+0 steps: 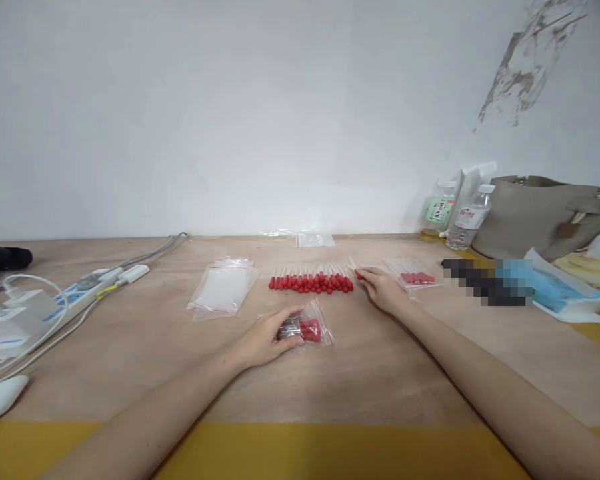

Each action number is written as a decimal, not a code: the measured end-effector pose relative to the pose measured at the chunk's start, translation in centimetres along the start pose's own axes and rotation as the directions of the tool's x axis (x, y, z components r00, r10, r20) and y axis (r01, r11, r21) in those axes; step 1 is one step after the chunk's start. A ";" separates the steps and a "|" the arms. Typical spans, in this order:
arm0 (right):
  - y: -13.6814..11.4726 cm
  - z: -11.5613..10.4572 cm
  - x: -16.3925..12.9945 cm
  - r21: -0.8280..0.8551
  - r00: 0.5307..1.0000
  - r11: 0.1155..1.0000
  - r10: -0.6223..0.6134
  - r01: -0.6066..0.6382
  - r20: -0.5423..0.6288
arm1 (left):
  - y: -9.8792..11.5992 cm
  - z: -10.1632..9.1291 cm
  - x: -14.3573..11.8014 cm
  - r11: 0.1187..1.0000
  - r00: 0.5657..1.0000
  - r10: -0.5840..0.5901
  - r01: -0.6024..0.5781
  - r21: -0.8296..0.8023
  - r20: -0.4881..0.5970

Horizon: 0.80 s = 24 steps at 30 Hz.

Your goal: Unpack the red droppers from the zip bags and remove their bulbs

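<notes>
Both forearms come in from the bottom edge over a yellow strip along the front of the bench [330, 373]; left hand [267, 337] lies palm down, fingers curled over the left end of a small zip bag [307, 329] holding red-tipped pieces, thumb on the near side, so it is gripping the bag flat on the wood; right hand [383, 288] reaches further back, fingertips pinched together on one red-tipped stick [359, 274] at the right end of the row; that row of red-tipped sticks [311, 281] lies side by side across the middle of the bench, red ends toward the camera, pale shafts pointing at the wall; just right of the right hand a second filled zip bag [414, 275] lies flat, red pieces visible inside; left of the row sits a stack of empty clear bags [223, 288], apart from both hands; another small clear bag [315, 239] lies against the wall behind the row; far left: white power strip [87, 293] with grey and white cables looping off it, and a white object [0, 397] at the near-left corner, cannot tell what it is; far right: two water bottles [467, 219] standing by the wall, a beige bag [540, 213] beside them, blue-and-white packet [565, 293] in front of that.
</notes>
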State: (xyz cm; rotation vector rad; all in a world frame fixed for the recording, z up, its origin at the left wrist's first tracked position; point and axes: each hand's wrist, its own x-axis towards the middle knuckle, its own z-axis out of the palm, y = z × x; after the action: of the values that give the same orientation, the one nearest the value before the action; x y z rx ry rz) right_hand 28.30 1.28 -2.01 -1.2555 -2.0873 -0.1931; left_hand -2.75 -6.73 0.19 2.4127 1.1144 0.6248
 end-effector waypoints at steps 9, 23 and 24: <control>-1.5 -1.7 -0.5 -0.074 0.994 0.992 0.098 -0.102 -0.052 | 0.1 -0.1 -0.1 1.000 1.000 0.006 -0.006 0.004 -0.006; -11.0 -0.9 -1.6 0.553 0.948 0.833 -0.167 -0.010 0.270 | 0.2 0.3 0.4 0.994 0.993 0.105 -0.105 0.001 -0.059; -11.2 -1.0 -1.5 0.566 0.942 0.825 -0.188 -0.002 0.278 | 0.2 0.4 0.5 0.994 0.992 0.108 -0.108 0.002 -0.065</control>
State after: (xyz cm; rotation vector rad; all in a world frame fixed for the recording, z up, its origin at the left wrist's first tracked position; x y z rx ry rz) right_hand 19.97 -6.13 0.15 -0.8557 -2.2425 0.5923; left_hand -2.13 -6.56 0.14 2.4804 1.0130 0.7431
